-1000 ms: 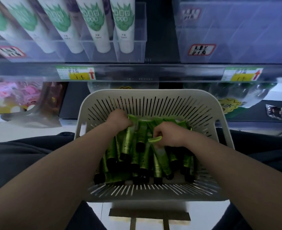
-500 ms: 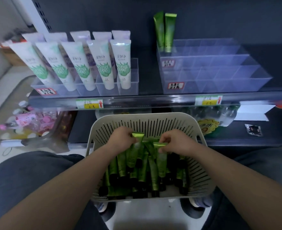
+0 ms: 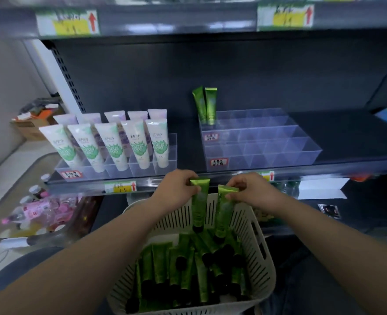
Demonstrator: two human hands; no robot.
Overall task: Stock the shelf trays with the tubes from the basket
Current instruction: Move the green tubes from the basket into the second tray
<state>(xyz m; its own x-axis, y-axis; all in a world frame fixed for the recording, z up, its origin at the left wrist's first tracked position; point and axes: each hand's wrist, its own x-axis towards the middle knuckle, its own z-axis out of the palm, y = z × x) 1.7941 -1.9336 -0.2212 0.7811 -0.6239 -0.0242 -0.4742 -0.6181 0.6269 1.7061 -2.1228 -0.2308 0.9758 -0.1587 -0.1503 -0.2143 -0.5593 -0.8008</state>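
My left hand (image 3: 176, 189) and right hand (image 3: 254, 193) each pinch a tube (image 3: 198, 208) by its crimped top, cap hanging over the basket (image 3: 264, 258), ready, I reckon, to drop upright into the tray (image 3: 279, 153).

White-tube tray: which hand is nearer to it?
Left. The left hand is below the right corner of the white-tube tray; the right hand is farther right, below the divided tray.

The price tag (image 3: 119, 187) on the shelf's (image 3: 347, 165) front edge shows a red arrow pointing up; its figures are too blurred to read. The red-bordered handwritten labels (image 3: 219, 162) on the clear trays (image 3: 279, 153) and the print on the white tubes (image 3: 137, 144) cannot be made out.
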